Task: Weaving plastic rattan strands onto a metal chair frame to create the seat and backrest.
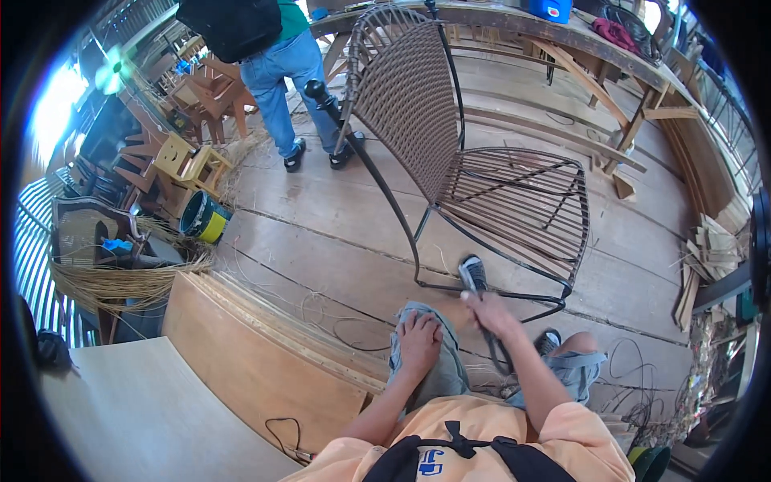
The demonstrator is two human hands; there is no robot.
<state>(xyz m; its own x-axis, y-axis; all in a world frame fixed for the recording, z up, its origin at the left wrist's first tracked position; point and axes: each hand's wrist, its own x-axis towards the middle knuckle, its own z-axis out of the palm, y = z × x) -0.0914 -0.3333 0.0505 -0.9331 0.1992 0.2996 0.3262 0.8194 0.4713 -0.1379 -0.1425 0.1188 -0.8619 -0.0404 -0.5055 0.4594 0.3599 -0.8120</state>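
My left hand [419, 341] lies flat on my left knee with its fingers spread, holding nothing. My right hand [490, 313] is closed round a long dark tool [499, 356] with a grey metal end; its exact kind I cannot make out. Just beyond my feet stands a chair [409, 104] on a black metal frame. Its backrest is densely woven in brown strands. Across the seat [514, 197] run spaced brown strands, with gaps showing between them. The tool's upper end is near the chair's lower frame bar; whether they touch I cannot tell.
A person [281, 68] in jeans stands beyond the chair. Wooden boards [273, 361] are stacked at my left, near a coil of cane strands [128, 285] and a bucket [205, 217]. A long workbench [514, 22] crosses the back. Wood offcuts [711, 249] lie at right.
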